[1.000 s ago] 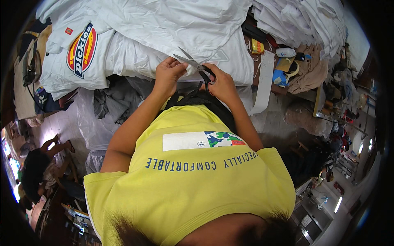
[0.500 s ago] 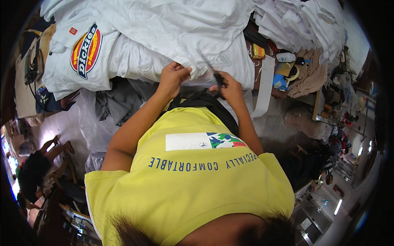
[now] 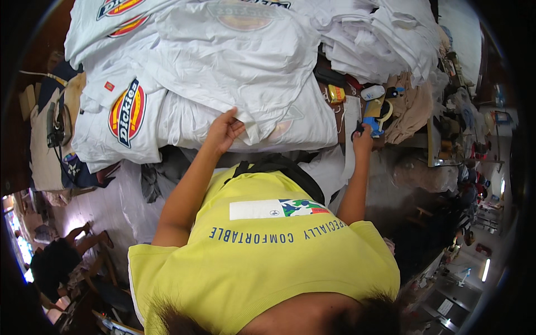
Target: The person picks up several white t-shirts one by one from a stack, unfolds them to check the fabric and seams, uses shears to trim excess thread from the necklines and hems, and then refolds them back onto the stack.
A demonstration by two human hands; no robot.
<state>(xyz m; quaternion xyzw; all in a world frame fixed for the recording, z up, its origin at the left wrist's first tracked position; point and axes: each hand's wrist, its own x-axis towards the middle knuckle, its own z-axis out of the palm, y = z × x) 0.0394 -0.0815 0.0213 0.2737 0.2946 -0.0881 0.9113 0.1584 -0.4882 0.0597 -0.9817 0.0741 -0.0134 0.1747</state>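
White T-shirts (image 3: 192,120) lie in a thick stack in front of me, and the top one has its hem spread toward me. At that hem is my left hand (image 3: 225,132), its fingers apart and their tips against the white cloth. Off to the right, my right hand (image 3: 363,142) is closed round the black handles of a pair of scissors (image 3: 356,132). The scissors are beside a long white strip (image 3: 350,114) hanging over the table edge; their blades are hard to make out.
Right of the stack lie a yellow small packet (image 3: 336,94), a roll of tape (image 3: 385,111), a white rounded object (image 3: 372,92) and brown cloth (image 3: 410,109). More white garments (image 3: 374,47) are heaped behind. Another person (image 3: 56,262) is at the lower left.
My right hand has moved right with the scissors, away from the shirt hem to the table's right part. My left hand has loosened from its pinch on the hem.
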